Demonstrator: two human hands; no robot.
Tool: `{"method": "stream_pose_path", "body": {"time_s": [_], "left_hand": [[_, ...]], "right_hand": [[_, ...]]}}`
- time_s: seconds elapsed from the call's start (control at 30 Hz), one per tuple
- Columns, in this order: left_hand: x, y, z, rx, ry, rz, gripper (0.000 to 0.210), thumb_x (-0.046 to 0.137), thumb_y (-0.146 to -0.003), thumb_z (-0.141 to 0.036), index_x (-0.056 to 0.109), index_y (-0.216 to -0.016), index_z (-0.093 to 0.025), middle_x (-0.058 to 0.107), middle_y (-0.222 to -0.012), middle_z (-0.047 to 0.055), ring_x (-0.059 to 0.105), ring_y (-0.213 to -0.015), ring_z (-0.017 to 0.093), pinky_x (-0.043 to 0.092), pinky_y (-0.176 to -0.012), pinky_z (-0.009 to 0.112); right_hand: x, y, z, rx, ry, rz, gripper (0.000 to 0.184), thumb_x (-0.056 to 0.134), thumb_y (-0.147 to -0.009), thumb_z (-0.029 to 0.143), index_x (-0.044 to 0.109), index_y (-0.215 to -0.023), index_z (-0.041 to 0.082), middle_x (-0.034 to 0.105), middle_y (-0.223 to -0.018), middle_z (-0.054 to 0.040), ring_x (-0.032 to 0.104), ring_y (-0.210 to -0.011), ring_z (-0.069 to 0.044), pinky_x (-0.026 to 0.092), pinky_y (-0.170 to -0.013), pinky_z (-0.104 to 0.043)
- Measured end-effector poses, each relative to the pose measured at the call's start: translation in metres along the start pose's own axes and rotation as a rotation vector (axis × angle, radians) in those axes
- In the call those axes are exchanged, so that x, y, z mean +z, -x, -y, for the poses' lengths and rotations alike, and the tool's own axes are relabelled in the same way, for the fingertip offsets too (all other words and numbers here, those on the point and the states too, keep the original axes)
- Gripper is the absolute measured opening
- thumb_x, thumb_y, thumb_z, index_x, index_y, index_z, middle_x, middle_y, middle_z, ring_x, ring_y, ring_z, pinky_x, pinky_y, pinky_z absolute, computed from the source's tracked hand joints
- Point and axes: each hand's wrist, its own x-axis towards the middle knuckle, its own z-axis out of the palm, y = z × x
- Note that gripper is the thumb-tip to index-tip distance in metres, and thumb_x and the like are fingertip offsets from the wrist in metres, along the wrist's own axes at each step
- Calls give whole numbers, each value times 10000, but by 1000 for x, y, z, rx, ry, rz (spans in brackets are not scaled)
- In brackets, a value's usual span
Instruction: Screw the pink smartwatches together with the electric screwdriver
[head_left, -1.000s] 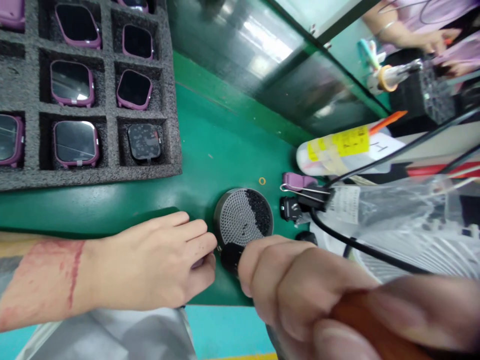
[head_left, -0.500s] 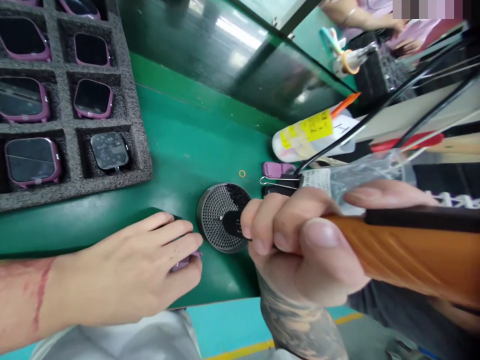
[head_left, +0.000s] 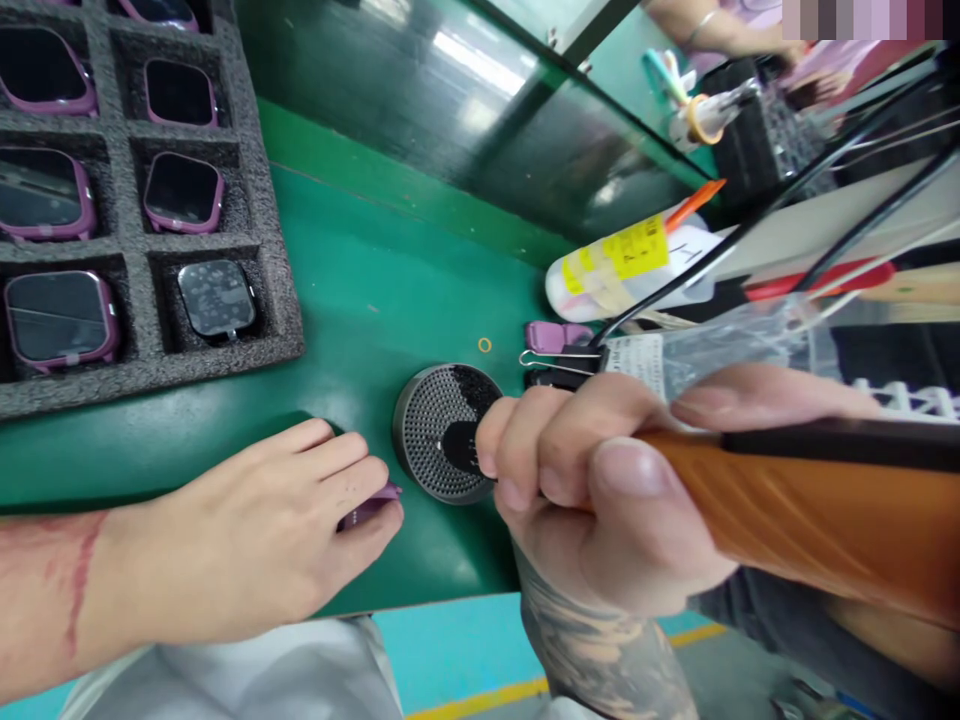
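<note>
My right hand [head_left: 615,490] is wrapped round an orange electric screwdriver [head_left: 817,510], its dark front end pointing left. Beyond those fingers, the tip hangs over a round perforated screw dish [head_left: 431,430], with a heap of tiny black screws [head_left: 476,388] on its far right part. Whether the tip touches a screw I cannot tell. My left hand [head_left: 300,515] rests on the green table just left of the dish, closed round a purple watch case [head_left: 367,508]. Most of that case is hidden under the fingers.
A grey foam tray [head_left: 281,320] of smartwatches fills the left. Behind the dish lie a small orange ring [head_left: 484,345], purple pieces [head_left: 555,337], a binder clip [head_left: 562,370] and a white bottle [head_left: 600,275]. Black cables [head_left: 720,255] cross the right. A co-worker's arm [head_left: 720,35] shows at top right.
My left hand has shifted slightly left and up with the purple watch case. My right hand and the screwdriver have moved a little left; the tip stays over the dish.
</note>
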Motion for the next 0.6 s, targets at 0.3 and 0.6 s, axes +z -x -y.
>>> {"method": "stream_pose_path", "body": {"time_s": [0.3,0.6], "left_hand": [[-3,-3,0,3,34,6,272,650,-1315,-160,916,-1365,-138,858,-1156,76,724,-950,264,544,-787,470],[5,0,-2,-3,28,-14,136,822,-1210,-147,901,-1319,-129,738,-1046,41,588,-922,251,468,-797,445]], "right_hand": [[11,1,-15,-113,-114,-74,273,937,-1181,267,730,-1319,379,683,-796,141,553,-484,-128,640,-525,-363],[-24,-3,28,29,-41,160,181,909,-1220,302,870,-1363,406,638,-756,90,631,-523,-154,607,-513,-404]]}}
